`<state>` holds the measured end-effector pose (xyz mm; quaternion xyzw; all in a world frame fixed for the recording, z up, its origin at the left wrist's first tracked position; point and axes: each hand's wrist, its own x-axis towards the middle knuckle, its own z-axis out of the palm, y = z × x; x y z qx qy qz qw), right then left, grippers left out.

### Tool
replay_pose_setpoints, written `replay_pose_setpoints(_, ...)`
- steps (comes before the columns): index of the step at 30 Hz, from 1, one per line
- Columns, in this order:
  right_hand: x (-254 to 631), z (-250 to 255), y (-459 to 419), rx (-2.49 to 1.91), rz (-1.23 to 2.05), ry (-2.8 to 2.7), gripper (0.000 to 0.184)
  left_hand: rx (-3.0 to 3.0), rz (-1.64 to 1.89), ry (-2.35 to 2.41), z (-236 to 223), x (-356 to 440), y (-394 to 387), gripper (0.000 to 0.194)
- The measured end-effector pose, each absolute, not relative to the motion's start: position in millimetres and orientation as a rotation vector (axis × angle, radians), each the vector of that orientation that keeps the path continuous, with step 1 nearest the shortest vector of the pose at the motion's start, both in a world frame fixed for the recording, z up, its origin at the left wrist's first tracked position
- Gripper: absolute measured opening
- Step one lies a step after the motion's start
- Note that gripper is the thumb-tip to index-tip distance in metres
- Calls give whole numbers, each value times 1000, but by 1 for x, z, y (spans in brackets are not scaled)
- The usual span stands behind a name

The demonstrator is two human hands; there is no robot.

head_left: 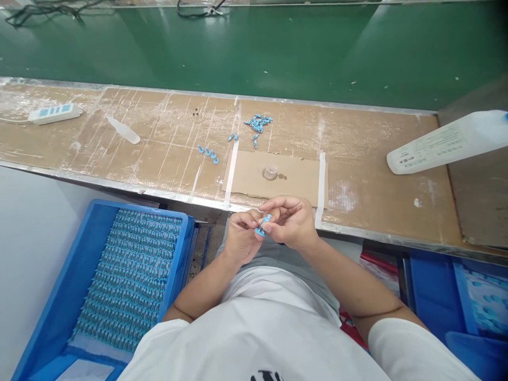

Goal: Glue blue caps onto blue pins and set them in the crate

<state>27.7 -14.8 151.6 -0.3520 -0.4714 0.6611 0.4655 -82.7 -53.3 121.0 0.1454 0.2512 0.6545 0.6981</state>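
In front of my chest, at the bench's near edge, both hands meet around a small blue plastic figure with a round base [261, 232]. My left hand [241, 238] pinches it from the left, near the base. With thumb and fingers, my right hand [294, 222] grips it from the right; the fingertips partly cover it. Just beyond, a small clear round cup [270, 172] stands on a taped cardboard sheet [299, 182]. Several similar blue figures on bases [208, 152] stand left of the sheet. Behind it lies a pile of small blue parts [259, 123].
A blue crate [55, 296] at lower left holds rows of blue pieces. On the bench lie a power strip [55, 113] and a translucent squeeze bottle [124, 130]. A large white bottle [440, 144] is at right. Blue bins [432, 288] sit at lower right.
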Motion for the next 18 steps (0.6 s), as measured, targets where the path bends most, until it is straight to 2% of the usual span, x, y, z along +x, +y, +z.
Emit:
replay_pose_setpoints(5, 18, 154, -8, -824, 1633, -1230, 30, 308, 1461, 573, 123, -96, -49, 35)
replay_pose_setpoints(10, 2, 155, -4, -754, 1587, -1233, 23, 282, 1453, 568, 125, -110, -46, 38)
replay_pose_setpoints(14, -11, 154, -2, -775, 1587, -1235, 26, 290, 1472, 556, 122, -122, -46, 41)
replay_pose_setpoints(16, -17, 153, 5, -832, 1508, -1233, 28, 266, 1508, 568, 119, -131, -44, 39)
replay_pose_setpoints(18, -25, 149, 19, -909, 1336, -1266, 27, 179, 1557, 604, 116, -143, -40, 29)
